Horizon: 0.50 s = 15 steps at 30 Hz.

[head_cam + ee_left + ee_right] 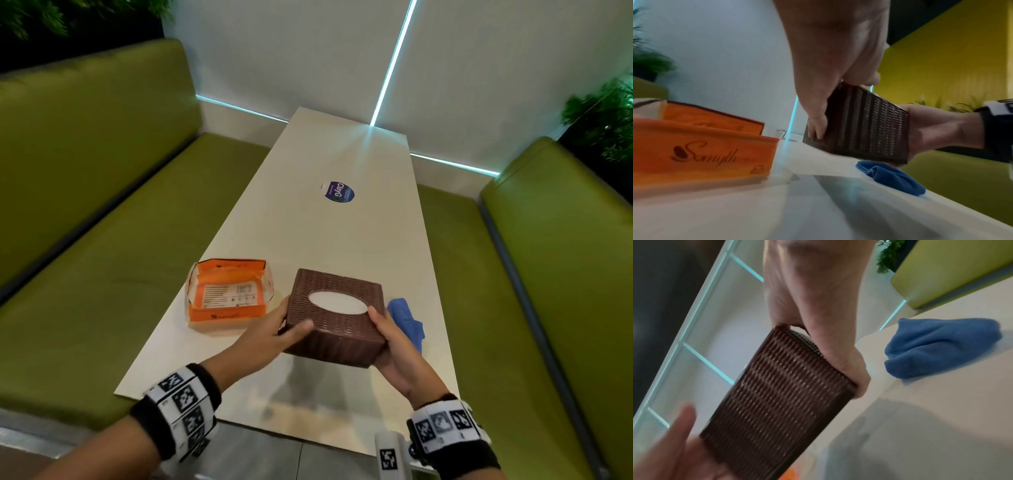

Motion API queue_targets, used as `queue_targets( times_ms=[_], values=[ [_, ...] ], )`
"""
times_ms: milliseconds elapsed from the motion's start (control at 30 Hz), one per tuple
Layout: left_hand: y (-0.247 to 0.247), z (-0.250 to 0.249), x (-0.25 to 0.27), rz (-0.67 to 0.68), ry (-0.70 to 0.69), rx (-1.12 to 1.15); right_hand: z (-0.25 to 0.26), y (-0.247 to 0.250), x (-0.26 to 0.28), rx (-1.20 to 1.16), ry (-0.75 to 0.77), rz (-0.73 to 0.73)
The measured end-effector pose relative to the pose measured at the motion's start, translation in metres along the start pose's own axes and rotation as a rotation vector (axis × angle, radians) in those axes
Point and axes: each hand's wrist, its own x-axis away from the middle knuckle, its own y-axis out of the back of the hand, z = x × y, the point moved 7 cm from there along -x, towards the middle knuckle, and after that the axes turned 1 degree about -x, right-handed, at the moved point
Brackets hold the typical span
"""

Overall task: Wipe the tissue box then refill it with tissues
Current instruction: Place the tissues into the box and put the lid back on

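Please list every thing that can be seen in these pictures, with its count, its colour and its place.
tissue box: one, brown woven, oval opening on top, held above the near part of the table
tissue pack: one, orange, opened, on the table left of the box
cloth: one, blue, crumpled, on the table right of the box
sticker: one, dark blue and white, round, mid table
table: one, white, between the benches
benches: two, green, at either side
plants: green, in the far corners
left hand: grips the box's left side
right hand: grips the box's right side
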Motion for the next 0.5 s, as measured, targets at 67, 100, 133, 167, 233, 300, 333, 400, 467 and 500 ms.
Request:
queue_targets(
  times_ms=[67,100,133,167,233,300,333,400,467,500],
  values=[
    [0.003,0.008,-0.011,-0.075,0.063,0.011,-0.002,-0.002,-0.015,0.036,0.071,-0.025],
    [0.004,0.009,-0.015,-0.106,0.085,0.016,-0.004,-0.005,-0.022,0.058,0.086,-0.018],
    [0.006,0.01,-0.019,-0.131,0.098,0.025,-0.008,-0.006,-0.029,0.082,0.097,-0.015],
    [0.007,0.011,-0.022,-0.146,0.113,0.035,-0.011,-0.005,-0.036,0.096,0.108,-0.018],
    [0.008,0.016,-0.028,-0.16,0.14,0.048,-0.015,-0.005,-0.045,0.103,0.121,-0.015],
    [0.007,0.023,-0.033,-0.158,0.163,0.034,-0.019,-0.004,-0.054,0.105,0.129,-0.01],
    [0.006,0.027,-0.034,-0.158,0.171,0.032,-0.02,-0.003,-0.057,0.112,0.134,-0.006],
    [0.006,0.032,-0.038,-0.163,0.176,0.029,-0.023,0.001,-0.063,0.119,0.142,-0.006],
    [0.005,0.036,-0.041,-0.168,0.179,0.025,-0.026,0.004,-0.067,0.128,0.143,-0.008],
    [0.006,0.037,-0.043,-0.166,0.183,0.019,-0.026,0.004,-0.067,0.13,0.144,-0.01]
  ],
)
